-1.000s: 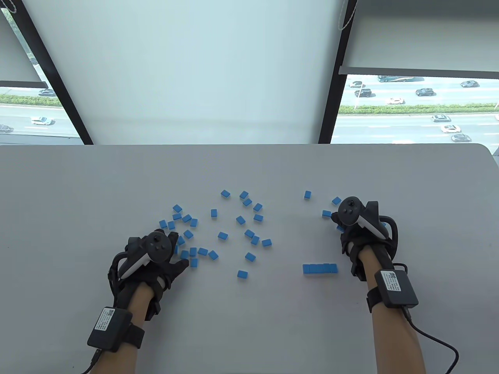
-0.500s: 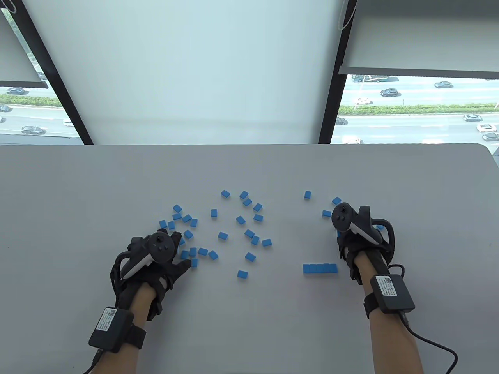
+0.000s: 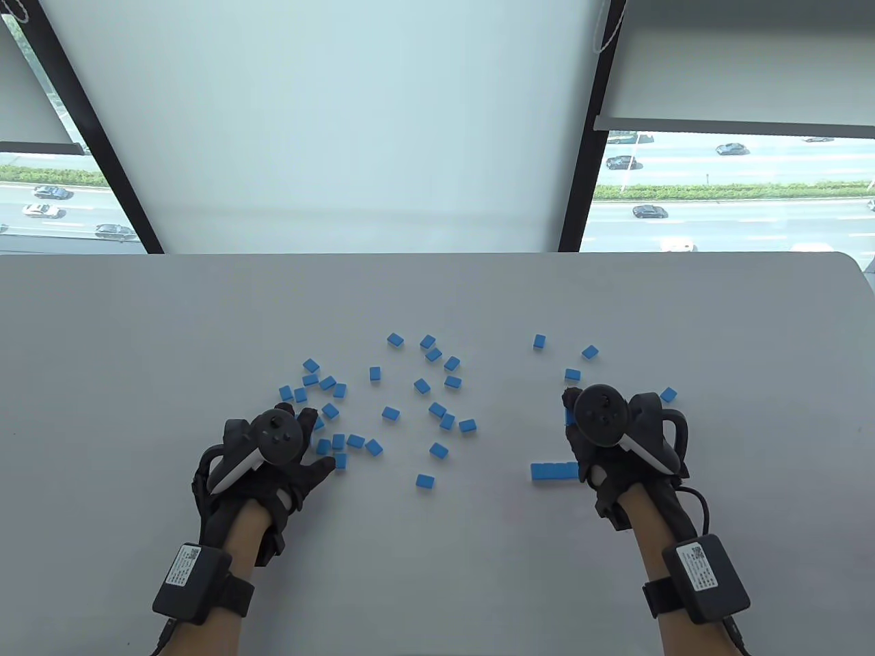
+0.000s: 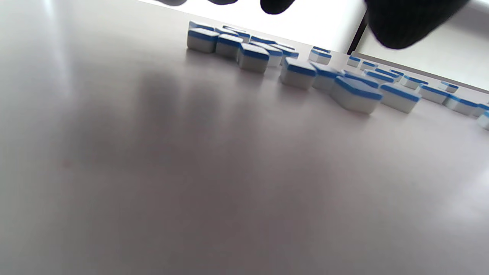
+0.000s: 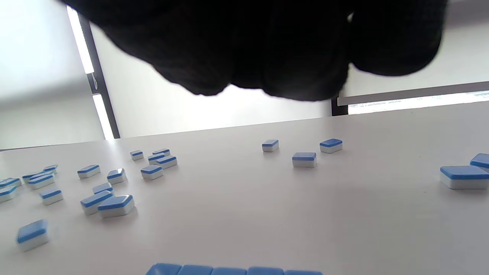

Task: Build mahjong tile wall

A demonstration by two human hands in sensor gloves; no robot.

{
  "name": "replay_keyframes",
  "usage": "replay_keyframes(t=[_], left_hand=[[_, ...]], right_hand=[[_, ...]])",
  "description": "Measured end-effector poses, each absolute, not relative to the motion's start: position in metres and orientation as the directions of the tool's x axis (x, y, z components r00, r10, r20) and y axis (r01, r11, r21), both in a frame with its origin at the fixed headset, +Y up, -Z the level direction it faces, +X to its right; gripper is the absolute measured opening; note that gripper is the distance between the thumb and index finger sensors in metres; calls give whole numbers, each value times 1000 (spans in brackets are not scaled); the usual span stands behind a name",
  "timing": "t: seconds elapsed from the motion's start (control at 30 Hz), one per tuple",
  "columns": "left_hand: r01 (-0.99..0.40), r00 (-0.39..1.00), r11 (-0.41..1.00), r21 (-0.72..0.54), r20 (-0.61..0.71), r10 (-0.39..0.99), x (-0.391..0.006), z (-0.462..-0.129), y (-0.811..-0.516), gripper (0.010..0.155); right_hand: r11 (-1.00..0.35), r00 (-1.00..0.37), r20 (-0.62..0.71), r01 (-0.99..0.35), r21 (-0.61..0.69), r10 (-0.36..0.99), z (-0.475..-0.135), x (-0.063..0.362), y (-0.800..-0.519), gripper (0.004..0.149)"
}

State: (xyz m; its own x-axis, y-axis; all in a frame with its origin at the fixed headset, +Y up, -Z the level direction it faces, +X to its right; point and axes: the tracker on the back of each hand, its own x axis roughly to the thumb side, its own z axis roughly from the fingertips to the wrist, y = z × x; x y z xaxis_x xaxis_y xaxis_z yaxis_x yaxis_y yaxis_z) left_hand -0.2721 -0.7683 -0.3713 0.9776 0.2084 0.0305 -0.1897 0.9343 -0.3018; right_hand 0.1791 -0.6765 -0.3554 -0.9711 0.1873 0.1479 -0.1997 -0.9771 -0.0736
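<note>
Now the right hand hangs over the right end of the row of tiles, its fingers bunched and curled downward in the right wrist view. A sliver of blue shows at its fingertips from above, but whether it pinches a tile I cannot tell. The row lies flat, blue backs up, tiles touching side by side, toward 4 o'clock on the white table. Over at 8 o'clock the left hand rests at the near edge of the loose tiles, fingers spread and relaxed, gripping nothing; its thumb tip sits just beside one tile. The scatter runs from that hand across the table's middle, all blue-backed and white-bodied. A few stray tiles lie around 1 o'clock of the right hand, one farthest out and another just off its right side.
</note>
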Motion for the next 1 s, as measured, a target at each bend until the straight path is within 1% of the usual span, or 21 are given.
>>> replay_keyframes(t=[0.1, 0.23, 0.43, 0.57, 1.0], left_hand=[[-191, 977, 934, -301, 30, 209, -273, -370, -768, 86], [-195, 977, 933, -304, 26, 212, -273, -368, -769, 86], [-184, 979, 932, -312, 28, 203, -272, -368, -771, 86], [-183, 979, 931, -316, 32, 204, -271, -367, -772, 86], [-175, 979, 932, -319, 42, 198, -267, -364, -769, 85]], right_hand=[[-970, -964, 166, -225, -91, 208, -344, 172, -682, 59], [-968, -955, 187, -243, -57, 229, -340, 163, -696, 59], [-987, -965, 207, -154, 47, 161, -344, 151, -720, 58], [-993, -971, 220, -79, 83, 95, -345, 143, -732, 57], [-994, -979, 205, 23, 105, -1, -346, 138, -745, 56]])
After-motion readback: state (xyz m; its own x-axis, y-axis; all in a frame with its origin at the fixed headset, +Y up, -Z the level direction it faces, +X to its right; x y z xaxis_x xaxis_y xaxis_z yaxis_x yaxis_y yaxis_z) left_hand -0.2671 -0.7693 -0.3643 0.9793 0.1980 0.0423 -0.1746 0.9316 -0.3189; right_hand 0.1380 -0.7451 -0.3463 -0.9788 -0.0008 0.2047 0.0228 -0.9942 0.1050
